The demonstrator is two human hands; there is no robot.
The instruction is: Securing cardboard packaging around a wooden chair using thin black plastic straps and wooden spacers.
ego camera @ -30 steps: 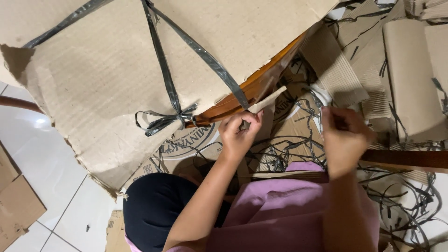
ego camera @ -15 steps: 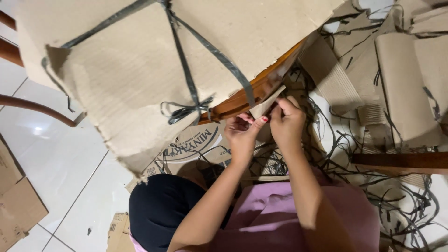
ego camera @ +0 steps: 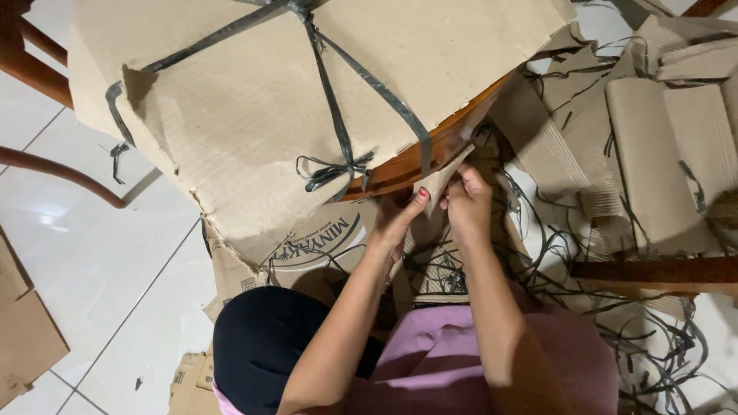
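Cardboard strip [ego camera: 444,178], just below the chair seat [ego camera: 430,150]: pinched by left hand [ego camera: 400,219] and right hand [ego camera: 467,204] (both closed on it), best gripped close together, clear of the tied bundle [ego camera: 307,84] above.

Floor: white glossy tiles [ego camera: 100,261], thin dark grout lines, soft light glare at left.
Furniture: reddish-brown wooden chair frame [ego camera: 46,165], curved rails upper left; another dark wood rail [ego camera: 653,270] at right.
Cardboard: big flat sheets [ego camera: 231,100] tied w/ dark strapping, resting over the chair; printed box [ego camera: 307,246] underneath; loose brown pieces [ego camera: 23,338] bottom left.
Right side: corrugated rolls and folded pieces [ego camera: 653,154] piled up.
Clutter: dark plastic strap offcuts [ego camera: 653,346] tangled over floor, lower right.
Light: even indoor, no window in view.
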